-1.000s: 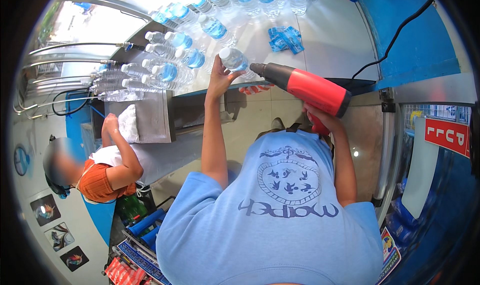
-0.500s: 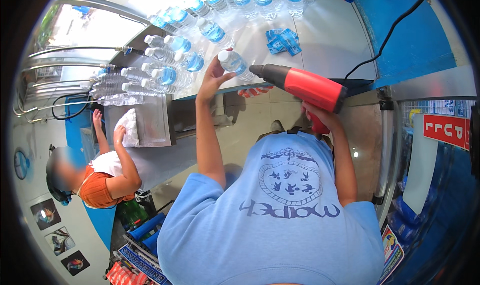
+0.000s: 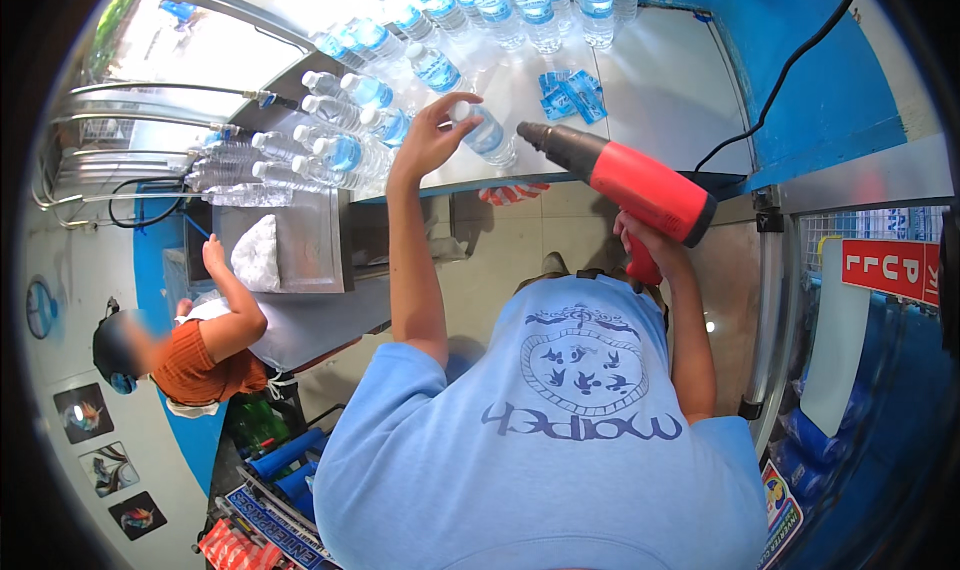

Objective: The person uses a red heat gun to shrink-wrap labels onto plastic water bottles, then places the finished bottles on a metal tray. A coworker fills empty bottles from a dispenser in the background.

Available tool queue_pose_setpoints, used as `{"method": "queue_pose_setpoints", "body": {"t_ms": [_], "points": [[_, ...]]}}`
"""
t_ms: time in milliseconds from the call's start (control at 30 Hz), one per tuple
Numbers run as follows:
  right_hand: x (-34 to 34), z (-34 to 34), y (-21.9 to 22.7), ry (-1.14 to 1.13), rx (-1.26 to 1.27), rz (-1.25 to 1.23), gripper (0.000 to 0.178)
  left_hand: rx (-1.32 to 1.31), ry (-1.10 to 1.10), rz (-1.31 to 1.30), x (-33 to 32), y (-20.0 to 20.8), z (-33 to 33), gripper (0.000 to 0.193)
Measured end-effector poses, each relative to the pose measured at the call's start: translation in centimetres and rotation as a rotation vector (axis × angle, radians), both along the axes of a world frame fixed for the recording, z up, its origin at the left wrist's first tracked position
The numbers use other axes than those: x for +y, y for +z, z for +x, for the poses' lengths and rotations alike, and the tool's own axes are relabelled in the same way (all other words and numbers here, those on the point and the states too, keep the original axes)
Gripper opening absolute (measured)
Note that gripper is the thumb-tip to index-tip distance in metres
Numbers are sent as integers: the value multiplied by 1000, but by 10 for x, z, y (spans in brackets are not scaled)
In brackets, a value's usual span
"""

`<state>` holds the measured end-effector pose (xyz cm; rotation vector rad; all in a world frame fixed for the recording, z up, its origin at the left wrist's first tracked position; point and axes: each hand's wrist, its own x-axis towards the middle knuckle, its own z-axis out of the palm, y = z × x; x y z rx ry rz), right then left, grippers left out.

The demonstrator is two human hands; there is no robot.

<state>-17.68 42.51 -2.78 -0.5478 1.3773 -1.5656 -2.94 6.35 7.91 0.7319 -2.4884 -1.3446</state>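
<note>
At the counter's near edge, my left hand (image 3: 437, 138) has its thumb and fingers around the white cap end of a clear water bottle (image 3: 487, 138) with a blue label. My right hand (image 3: 650, 245) grips the handle of a red heat gun (image 3: 652, 192). Its dark nozzle (image 3: 545, 140) points left toward the bottle, with a gap between them. Beyond the bottle lies a small pile of blue-and-white labels (image 3: 573, 97) on the counter. Left of my left hand stand more capped bottles, some with blue labels (image 3: 340, 153) and some bare (image 3: 285, 147).
Several labelled bottles (image 3: 535, 15) line the far side of the white counter (image 3: 655, 80). A black cord (image 3: 785, 65) runs down the blue wall at right. On the left, a co-worker (image 3: 205, 345) stands near a metal surface with a white bag (image 3: 256, 255). A glass door stands right.
My left hand has shifted its hold toward the bottle's cap. The heat gun has moved right and slightly down, its nozzle farther from the bottle. The co-worker's arm has drawn away from the white bag.
</note>
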Motion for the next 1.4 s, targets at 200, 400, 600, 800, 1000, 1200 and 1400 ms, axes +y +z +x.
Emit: {"method": "queue_pose_setpoints", "body": {"t_ms": [200,400,600,800,1000,1200,1400], "points": [[-4,11,-20,39,3,-98,15,-232,264,-479,16,8,-21,73],[-4,13,-29,54,60,-53,18,-167,224,-536,15,6,-22,67],[-2,10,-19,14,96,-17,19,29,107,-206,6,-6,-11,49],[8,-6,4,-12,-5,-10,20,8,-352,155,-22,15,3,51],[5,-25,2,33,-46,64,20,-30,-126,139,1,2,6,53],[7,-12,2,-2,-46,92,22,413,461,-547,72,-49,3,51],[11,-22,16,-1,-107,88,26,290,443,-171,54,-48,20,66]]}}
